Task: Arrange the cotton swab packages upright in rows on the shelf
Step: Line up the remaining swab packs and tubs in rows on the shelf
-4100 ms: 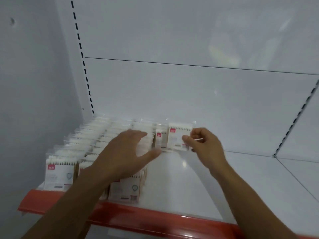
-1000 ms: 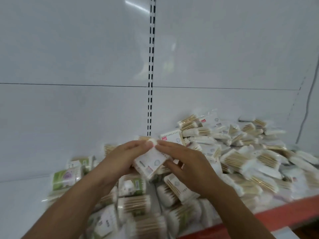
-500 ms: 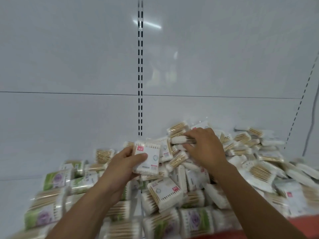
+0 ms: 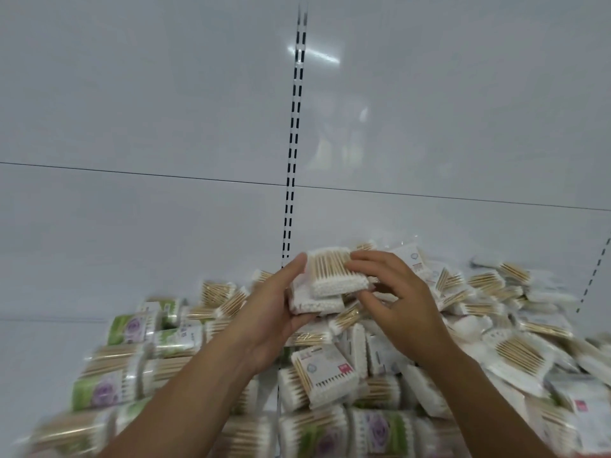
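A big loose heap of cotton swab packages (image 4: 489, 328) covers the shelf, lying flat and jumbled. Above the heap's middle my left hand (image 4: 267, 312) cups two stacked packages: a lower one (image 4: 314, 300) and an upper one (image 4: 335, 271) with wooden sticks showing. My right hand (image 4: 393, 302) rests its fingers on the right edge of the upper package. Both hands grip the small stack between them.
Green-labelled round tubs of swabs (image 4: 132, 328) lie on their sides at the left and front of the heap. The white back panel (image 4: 148, 127) with a slotted upright (image 4: 294, 143) rises behind. Bare shelf (image 4: 39, 345) lies to the left.
The view swung from the tidy rows to the heap. My right hand took a second package from the pile and brought it onto the one in my left hand.
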`<state>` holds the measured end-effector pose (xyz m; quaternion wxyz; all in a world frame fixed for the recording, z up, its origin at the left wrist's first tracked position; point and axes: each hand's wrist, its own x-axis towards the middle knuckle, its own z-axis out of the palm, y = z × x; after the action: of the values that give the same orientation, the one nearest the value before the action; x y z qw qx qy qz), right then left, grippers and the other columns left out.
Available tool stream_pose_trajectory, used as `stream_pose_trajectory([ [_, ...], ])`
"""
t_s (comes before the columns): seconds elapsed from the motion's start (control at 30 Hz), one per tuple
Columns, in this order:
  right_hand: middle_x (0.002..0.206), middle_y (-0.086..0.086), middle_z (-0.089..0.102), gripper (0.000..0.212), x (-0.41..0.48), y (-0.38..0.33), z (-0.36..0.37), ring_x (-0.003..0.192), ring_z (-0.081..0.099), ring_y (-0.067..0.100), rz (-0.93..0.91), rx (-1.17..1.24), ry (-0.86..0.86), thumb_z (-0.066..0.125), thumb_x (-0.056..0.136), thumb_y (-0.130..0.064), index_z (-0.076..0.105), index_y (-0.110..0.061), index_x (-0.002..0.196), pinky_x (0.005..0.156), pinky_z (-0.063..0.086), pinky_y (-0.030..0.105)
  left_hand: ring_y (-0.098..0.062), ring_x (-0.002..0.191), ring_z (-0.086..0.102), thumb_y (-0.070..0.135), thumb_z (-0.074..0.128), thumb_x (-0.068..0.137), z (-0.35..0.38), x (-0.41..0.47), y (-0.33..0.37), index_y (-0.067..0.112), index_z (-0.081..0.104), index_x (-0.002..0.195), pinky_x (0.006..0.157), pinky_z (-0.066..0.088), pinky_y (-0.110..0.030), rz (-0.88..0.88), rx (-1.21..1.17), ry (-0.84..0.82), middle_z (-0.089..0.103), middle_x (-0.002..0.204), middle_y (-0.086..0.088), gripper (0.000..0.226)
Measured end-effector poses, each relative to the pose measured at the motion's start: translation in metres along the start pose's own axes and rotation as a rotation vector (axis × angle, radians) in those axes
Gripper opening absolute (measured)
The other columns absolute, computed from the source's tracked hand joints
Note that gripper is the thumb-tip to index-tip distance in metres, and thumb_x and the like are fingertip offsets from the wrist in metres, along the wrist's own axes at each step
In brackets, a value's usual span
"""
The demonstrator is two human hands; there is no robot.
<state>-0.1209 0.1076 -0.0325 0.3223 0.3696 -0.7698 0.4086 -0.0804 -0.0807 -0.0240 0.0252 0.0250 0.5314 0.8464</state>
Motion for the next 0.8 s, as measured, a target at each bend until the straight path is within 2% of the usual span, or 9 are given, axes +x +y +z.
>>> stream_pose_trajectory([
  [0.1,0.131,-0.020,0.056,0.047,-0.003,-0.001,0.008,0.120,0.052,-0.006,-0.029,-0.014,-0.042,0.058,0.084,-0.006,0.063,-0.032,0.123,0.095,0.043,0.010,-0.019,0.097,0.073,0.033,0.063,0.091,0.006,-0.001,-0.003,0.009,0.071,0.115,0.075,0.059,-0.026,0.001,-0.001,-0.047,0.075,0.108,-0.009,0.036],
  [0.2,0.137,-0.022,0.052,0.053,-0.002,0.005,0.011,0.129,0.046,-0.006,-0.045,-0.075,-0.106,0.053,0.088,-0.002,0.057,-0.031,0.133,0.105,0.037,0.013,-0.017,0.093,0.074,0.017,0.068,0.088,0.005,0.003,-0.008,0.005,0.067,0.116,0.070,0.058,-0.024,0.043,0.018,0.017,0.077,0.104,-0.008,0.031],
  [0.27,0.134,-0.020,0.054,0.051,0.004,0.011,0.008,0.128,0.046,-0.001,0.001,-0.155,-0.033,0.050,0.090,-0.002,0.058,-0.028,0.134,0.108,0.036,0.019,-0.019,0.094,0.074,0.010,0.070,0.086,0.001,0.005,-0.009,0.005,0.065,0.117,0.075,0.058,-0.027,0.083,0.041,0.096,0.077,0.103,-0.007,0.032],
  [0.33,0.131,-0.009,0.058,0.045,0.014,0.019,0.004,0.125,0.048,0.010,0.070,-0.312,0.066,0.050,0.091,-0.004,0.060,-0.021,0.132,0.105,0.037,0.025,-0.020,0.098,0.073,0.009,0.071,0.085,-0.005,0.006,-0.008,0.007,0.064,0.120,0.084,0.056,-0.031,0.113,0.084,0.135,0.077,0.105,-0.006,0.036],
  [0.37,0.132,-0.004,0.058,0.044,0.020,0.024,0.003,0.127,0.046,0.016,0.124,-0.378,0.068,0.053,0.092,-0.004,0.059,-0.019,0.133,0.104,0.035,0.026,-0.020,0.097,0.074,0.009,0.071,0.085,-0.008,0.006,-0.008,0.008,0.063,0.120,0.083,0.056,-0.031,0.124,0.100,0.139,0.077,0.105,-0.006,0.036],
  [0.43,0.140,0.002,0.054,0.048,0.033,0.032,0.002,0.133,0.039,0.022,0.210,-0.472,-0.015,0.057,0.091,-0.004,0.055,-0.016,0.137,0.108,0.032,0.032,-0.019,0.095,0.074,0.008,0.072,0.084,-0.013,0.004,-0.006,0.009,0.063,0.120,0.076,0.057,-0.028,0.147,0.123,0.148,0.077,0.105,-0.005,0.037],
  [0.57,0.151,0.000,0.041,0.054,0.057,0.043,0.002,0.138,0.030,0.023,0.279,-0.668,-0.192,0.055,0.092,-0.010,0.046,-0.020,0.144,0.110,0.027,0.035,-0.019,0.097,0.074,0.007,0.072,0.085,-0.021,0.004,-0.004,0.011,0.063,0.122,0.083,0.054,-0.031,0.178,0.188,0.189,0.077,0.106,-0.004,0.038],
  [0.7,0.134,-0.001,0.058,0.045,0.075,0.050,-0.001,0.124,0.044,0.026,0.290,-0.784,-0.244,0.053,0.090,-0.012,0.060,-0.026,0.132,0.098,0.036,0.037,-0.016,0.097,0.074,0.008,0.072,0.084,-0.028,0.002,-0.002,0.013,0.064,0.119,0.084,0.052,-0.029,0.184,0.207,0.214,0.077,0.105,-0.002,0.036],
  [0.8,0.116,0.001,0.068,0.034,0.080,0.038,-0.007,0.111,0.053,0.027,0.301,-0.848,-0.213,0.057,0.090,-0.018,0.068,-0.027,0.120,0.091,0.043,0.038,-0.018,0.102,0.072,0.012,0.073,0.083,-0.042,-0.005,0.003,0.015,0.064,0.121,0.095,0.051,-0.035,0.191,0.224,0.225,0.076,0.108,-0.002,0.039],
])
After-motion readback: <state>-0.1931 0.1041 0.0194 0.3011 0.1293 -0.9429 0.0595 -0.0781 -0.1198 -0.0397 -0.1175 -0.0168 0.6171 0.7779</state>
